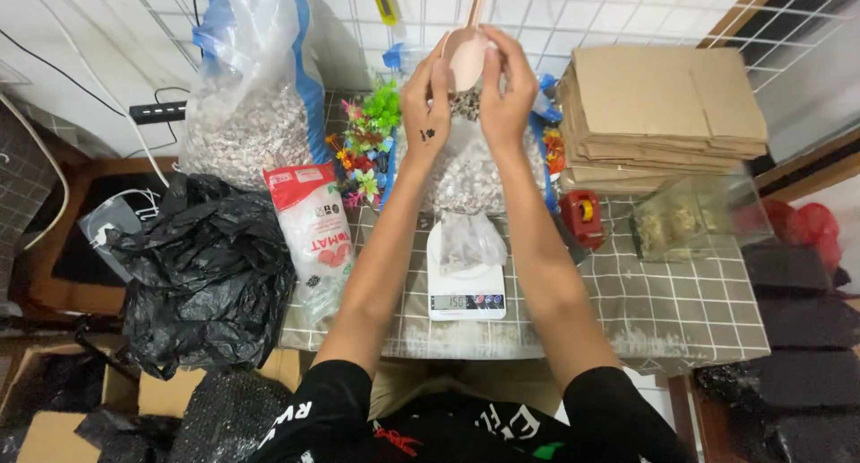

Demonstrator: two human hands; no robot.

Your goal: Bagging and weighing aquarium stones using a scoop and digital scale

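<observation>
Both my hands are raised over the far side of the table, around a pink plastic scoop (467, 55). My left hand (426, 100) holds the scoop's left side and my right hand (504, 91) cups its right side. Below them stands an open clear bag of small pebbles (470, 172). Nearer to me, a small clear bag with some pebbles (466, 244) sits on a white digital scale (466, 295).
A big clear sack of pebbles (255, 114) stands at the back left, with a red and white packet (313, 230) and a black plastic bag (202, 266) beside it. Colourful plastic plants (367, 141), a stack of flat cardboard (658, 114), a red tape dispenser (582, 214) and a clear box (694, 214) are on the tiled table (681, 320).
</observation>
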